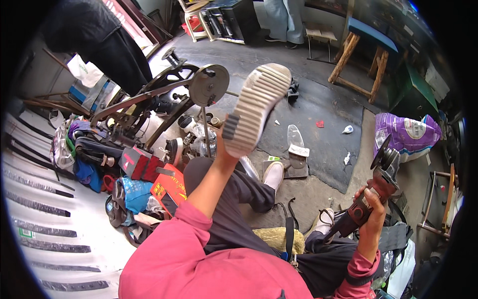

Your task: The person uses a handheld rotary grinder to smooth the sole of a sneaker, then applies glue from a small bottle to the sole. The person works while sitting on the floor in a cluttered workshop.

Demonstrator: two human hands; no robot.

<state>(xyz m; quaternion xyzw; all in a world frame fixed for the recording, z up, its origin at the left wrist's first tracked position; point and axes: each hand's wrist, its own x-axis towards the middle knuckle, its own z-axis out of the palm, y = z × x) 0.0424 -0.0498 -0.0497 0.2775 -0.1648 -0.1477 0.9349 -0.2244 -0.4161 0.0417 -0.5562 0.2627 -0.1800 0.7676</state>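
— What is recorded first, by size?

— A dark mat (318, 149), spread over the floor (303, 197). Beyond its right edge a purple sack (406, 137) is stood. An angle grinder (379, 188) is held up past the mat's near right corner, and a shoe (260, 104) is held in the air over the mat's left part, sole upward.

— How are they gripped?

— The grinder's body is wrapped by the right hand (374, 207), fingers closed. The shoe is gripped near its heel by the left hand (222, 145); most of its fingers are hidden, so how tightly they are curled cannot be told.

— Stage reached?

— A dark patch (230, 127) is seen on the heel end of the pale, ridged sole. Whether it is firmly bonded cannot be told. The sole is not being touched by the grinder's disc (382, 153); the two are well apart. Work on the heel is judged unfinished.

— Containers?

— The sack is bulged, its contents concealed. By the left knee, an orange-red box (169, 188) and a light-blue bag (138, 195) are noted; their contents cannot be identified.
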